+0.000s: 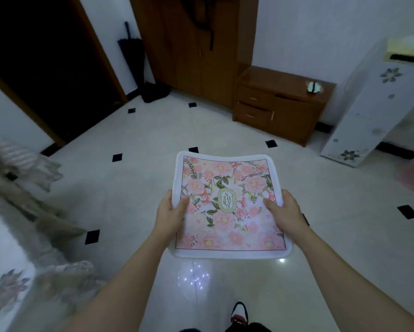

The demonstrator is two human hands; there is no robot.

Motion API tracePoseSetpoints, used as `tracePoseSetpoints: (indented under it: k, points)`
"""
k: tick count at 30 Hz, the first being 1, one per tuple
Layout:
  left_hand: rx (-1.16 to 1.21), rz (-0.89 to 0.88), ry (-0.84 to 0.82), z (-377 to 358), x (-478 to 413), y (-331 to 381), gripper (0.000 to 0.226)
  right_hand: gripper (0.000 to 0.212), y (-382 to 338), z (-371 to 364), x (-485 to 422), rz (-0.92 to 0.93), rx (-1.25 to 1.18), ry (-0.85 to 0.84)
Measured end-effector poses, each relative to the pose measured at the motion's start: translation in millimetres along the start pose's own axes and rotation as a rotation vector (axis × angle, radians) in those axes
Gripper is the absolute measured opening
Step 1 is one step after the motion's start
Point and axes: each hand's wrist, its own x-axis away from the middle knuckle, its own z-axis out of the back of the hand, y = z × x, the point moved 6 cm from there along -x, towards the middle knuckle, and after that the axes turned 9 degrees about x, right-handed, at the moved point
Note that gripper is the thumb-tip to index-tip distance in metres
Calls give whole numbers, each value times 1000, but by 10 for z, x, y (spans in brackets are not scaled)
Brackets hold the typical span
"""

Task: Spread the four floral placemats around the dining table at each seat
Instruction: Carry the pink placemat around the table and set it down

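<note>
A square floral placemat [227,183], pink flowers with green leaves, a white border and a green oval label in its middle, is held flat in front of me above the tiled floor. My left hand [171,209] grips its left edge with the thumb on top. Gripping the right edge the same way is my right hand [282,208]. I cannot tell whether more than one mat is in the stack. At the left edge, blurred, is a table [2,255] under a floral cloth.
A low wooden drawer cabinet [280,106] and a tall wooden wardrobe [191,41] stand ahead. On the right is a white floral-printed unit [366,109]. A dark doorway [40,56] and an umbrella [131,53] are at the left. A chair with striped cushion [21,164] sits by the table.
</note>
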Motion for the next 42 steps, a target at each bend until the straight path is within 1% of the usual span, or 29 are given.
tracePoseSetpoints:
  k: [2, 6, 9, 13, 18, 23, 28, 36, 42]
  points:
    - [25, 1, 60, 154, -148, 66, 15, 18, -246, -165, -297, 28, 10, -63]
    - [62, 16, 179, 512, -487, 153, 9, 15, -729, -565, -807, 90, 26, -155]
    - [72, 17, 245, 806, -779, 179, 15, 15, -1088, -911, -1148, 136, 43, -204]
    - [131, 28, 324, 1239, -1219, 180, 23, 11, -1567, -1443, -1585, 190, 67, -262]
    - [171, 25, 421, 1968, -1975, 239, 22, 11, -2330, -2288, -2194, 241, 87, -324]
    - [193, 15, 480, 2782, -2852, 403, 18, 9, -3243, -3193, -2759, 281, 115, -367]
    - [227, 12, 550, 3532, -3529, 557, 14, 12, -4044, -4020, -3249, 336, 162, -416]
    - [252, -7, 617, 4394, -4219, 769, 13, 11, -4839, -5100, -3758, 371, 211, -494]
    - [296, 8, 743, 5044, -4695, 835, 12, 11, -5465, -6005, -4155, 423, 224, -594]
